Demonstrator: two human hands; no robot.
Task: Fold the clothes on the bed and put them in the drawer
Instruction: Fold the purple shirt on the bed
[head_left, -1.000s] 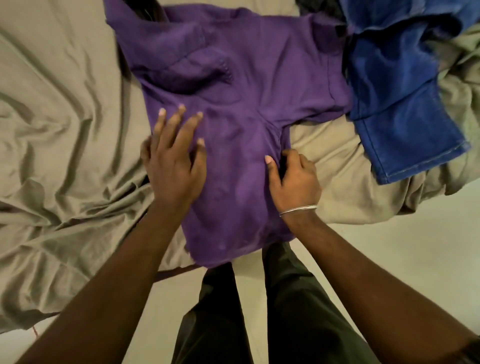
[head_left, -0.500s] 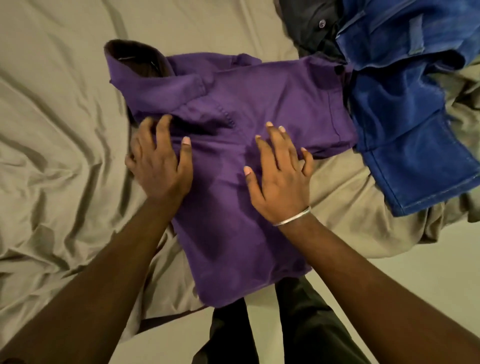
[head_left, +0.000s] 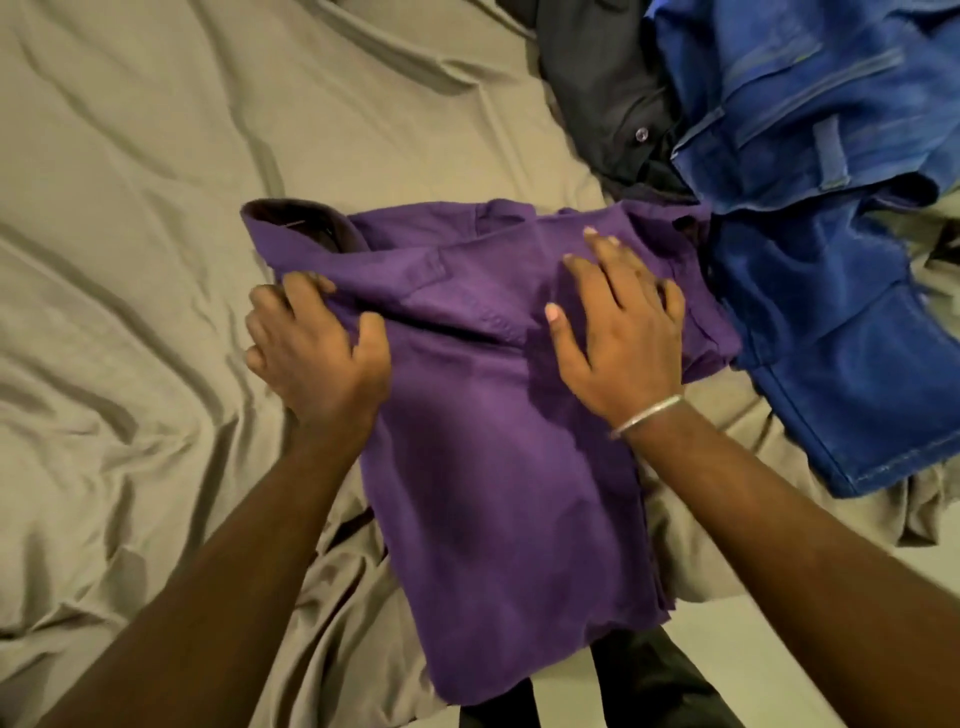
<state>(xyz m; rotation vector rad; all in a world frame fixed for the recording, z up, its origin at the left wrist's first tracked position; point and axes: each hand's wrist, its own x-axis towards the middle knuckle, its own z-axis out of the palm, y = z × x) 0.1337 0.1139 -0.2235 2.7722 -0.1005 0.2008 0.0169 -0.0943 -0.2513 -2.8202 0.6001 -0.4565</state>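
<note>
Currently left hand (head_left: 317, 353) has fingers curled, gripping a bunched fold at the left edge of the purple cotton shirt (head_left: 493, 467), thumb on top of the cloth. Right hand (head_left: 621, 338) lies flat on the shirt's upper right part, fingers straight and spread, pressing down; thin silver bangle (head_left: 647, 417) on that wrist. Shirt lies on the wrinkled beige bedsheet (head_left: 130, 260), hem hanging over the near bed edge, dark-lined collar at its far left.

Hidden: left fingertips are tucked under the fold. Blue denim trousers (head_left: 831, 260) are cut off at the right and top edges, just beside the shirt's right sleeve. Black buttoned garment (head_left: 608, 88) is mostly under the trousers; shape unclear.

Versus half a second ago: left hand went from flat to gripping, right hand slid further right and away, and the collar area now sits lower in frame.
</note>
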